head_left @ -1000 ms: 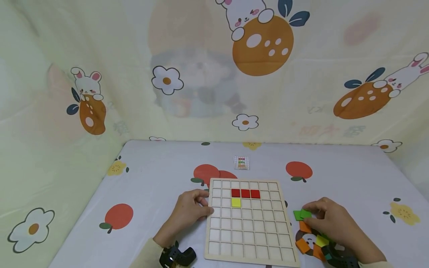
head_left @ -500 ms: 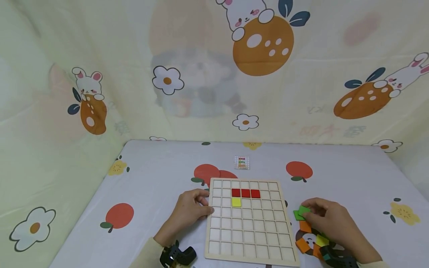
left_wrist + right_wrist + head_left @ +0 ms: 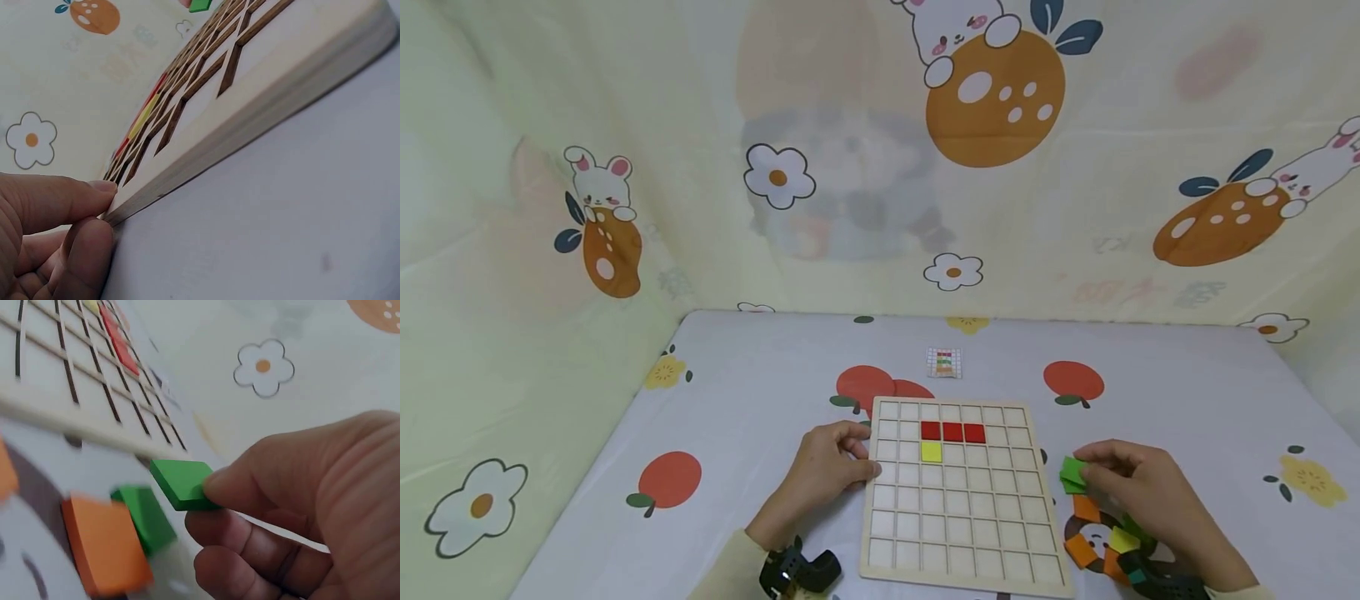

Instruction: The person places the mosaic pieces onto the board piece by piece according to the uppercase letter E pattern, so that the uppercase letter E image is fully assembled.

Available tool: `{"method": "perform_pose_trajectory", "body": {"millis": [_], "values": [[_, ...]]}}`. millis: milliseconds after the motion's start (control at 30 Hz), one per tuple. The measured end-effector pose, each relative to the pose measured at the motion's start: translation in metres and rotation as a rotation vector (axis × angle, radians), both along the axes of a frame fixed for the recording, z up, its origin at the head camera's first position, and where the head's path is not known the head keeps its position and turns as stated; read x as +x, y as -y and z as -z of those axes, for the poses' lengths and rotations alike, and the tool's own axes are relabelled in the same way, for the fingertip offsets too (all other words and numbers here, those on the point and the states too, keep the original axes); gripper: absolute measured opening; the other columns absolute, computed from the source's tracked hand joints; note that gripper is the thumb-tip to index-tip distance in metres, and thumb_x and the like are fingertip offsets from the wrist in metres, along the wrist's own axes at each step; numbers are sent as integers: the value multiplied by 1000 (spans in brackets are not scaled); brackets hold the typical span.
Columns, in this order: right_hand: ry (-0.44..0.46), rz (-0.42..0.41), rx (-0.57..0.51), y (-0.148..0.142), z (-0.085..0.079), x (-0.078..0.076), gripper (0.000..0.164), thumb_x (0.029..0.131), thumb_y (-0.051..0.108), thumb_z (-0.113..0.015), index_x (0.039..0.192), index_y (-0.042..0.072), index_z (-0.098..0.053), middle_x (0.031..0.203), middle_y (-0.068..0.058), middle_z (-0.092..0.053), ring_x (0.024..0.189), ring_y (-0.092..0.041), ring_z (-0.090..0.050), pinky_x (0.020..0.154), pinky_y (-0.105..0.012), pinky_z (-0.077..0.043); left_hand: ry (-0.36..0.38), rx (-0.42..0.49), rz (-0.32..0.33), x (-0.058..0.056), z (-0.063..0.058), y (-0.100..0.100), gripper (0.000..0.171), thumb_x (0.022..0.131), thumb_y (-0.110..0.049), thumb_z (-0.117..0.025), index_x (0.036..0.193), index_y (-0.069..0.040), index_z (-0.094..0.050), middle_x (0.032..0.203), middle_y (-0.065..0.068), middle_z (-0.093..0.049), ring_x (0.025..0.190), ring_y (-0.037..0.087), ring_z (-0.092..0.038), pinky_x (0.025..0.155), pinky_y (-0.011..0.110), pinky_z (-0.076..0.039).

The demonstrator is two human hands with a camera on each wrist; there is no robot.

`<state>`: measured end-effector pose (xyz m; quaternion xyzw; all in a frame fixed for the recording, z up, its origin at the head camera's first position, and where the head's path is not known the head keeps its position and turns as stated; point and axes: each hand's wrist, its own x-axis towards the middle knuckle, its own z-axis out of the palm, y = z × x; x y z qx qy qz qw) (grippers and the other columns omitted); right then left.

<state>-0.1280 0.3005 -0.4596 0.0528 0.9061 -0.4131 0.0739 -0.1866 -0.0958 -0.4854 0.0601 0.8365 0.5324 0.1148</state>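
A wooden grid board lies on the table, with three red tiles in one row and a yellow tile under the leftmost red one. At its left side my left hand grips the rim between thumb and fingers, as the left wrist view shows close up. Right of the board, my right hand pinches a green square tile by one corner between thumb and index finger. Just below that tile are a second green tile and an orange tile.
Several loose orange, green and yellow tiles, including a yellow one, lie over a round brown-and-white picture at the right, partly hidden by the right hand. Behind the board lies a small pattern card. A printed curtain stands at the back.
My right hand has drawn the green tile slightly up and left, and it now overlaps the second green tile differently. The left hand stays at the rim. The head view has shifted slightly.
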Motion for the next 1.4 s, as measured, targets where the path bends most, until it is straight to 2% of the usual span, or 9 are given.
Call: {"method": "perform_pose_trajectory", "body": {"millis": [167,300,467,567,767,900,1133,1233,1400], "values": [[56,-9,-63,19,-8,-4,27,101,21,-68,121,5,-74,114,-7,-74,93,-19,-65,73,-30,-57,-5,-8,-3,1,0,0,46,82,-7,-87,124,2,-69,83,2,-67,61,12,-62,56,25,-56],[74,-32,-131,43,-12,-10,25,99,19,-69,119,5,-75,110,-6,-74,93,-21,-62,72,-30,-54,-12,-10,1,0,0,-1,46,81,-6,-87,123,2,-69,82,2,-66,61,12,-62,56,25,-56],[74,-71,-215,75,-8,-20,21,96,14,-71,113,3,-76,95,-5,-73,84,-20,-62,67,-29,-53,-17,-5,-1,1,0,-1,46,81,-6,-87,122,3,-70,82,2,-67,61,11,-62,56,24,-54],[80,-91,-257,92,-4,-25,17,96,11,-70,109,1,-76,85,-5,-72,73,-19,-64,60,-27,-51,-18,-1,-3,1,0,-1,45,81,-5,-87,122,3,-70,82,1,-67,61,11,-62,55,23,-54],[107,-112,-320,116,-2,-30,15,97,10,-69,107,0,-75,77,-7,-69,67,-19,-64,55,-26,-51,-23,-9,0,1,0,-1,46,81,-5,-86,123,3,-69,82,1,-68,60,10,-63,55,23,-54],[121,-119,-311,126,-3,-32,13,96,9,-70,106,0,-75,75,-8,-68,65,-19,-63,57,-28,-55,-4,-9,-6,0,0,-2,46,82,-6,-86,123,2,-69,83,1,-67,60,10,-62,55,23,-54],[108,-82,-237,136,-3,-32,8,95,6,-70,99,6,-77,68,-6,-65,58,-17,-58,53,-26,-51,8,-7,-7,1,-2,-3,45,82,-6,-86,123,2,-69,84,2,-67,60,11,-62,56,24,-55],[83,-86,-211,140,-3,-32,8,94,5,-71,98,7,-78,70,-5,-65,64,-18,-59,56,-27,-49,-4,-13,-4,1,-2,-3,46,82,-6,-86,124,2,-69,83,1,-67,61,11,-62,55,24,-54],[40,-94,-179,144,-2,-33,8,91,4,-73,93,9,-80,84,-2,-71,76,-18,-60,62,-28,-50,-14,-18,-1,1,-2,-2,46,82,-5,-86,124,2,-69,83,0,-67,61,11,-62,55,23,-53]]}}
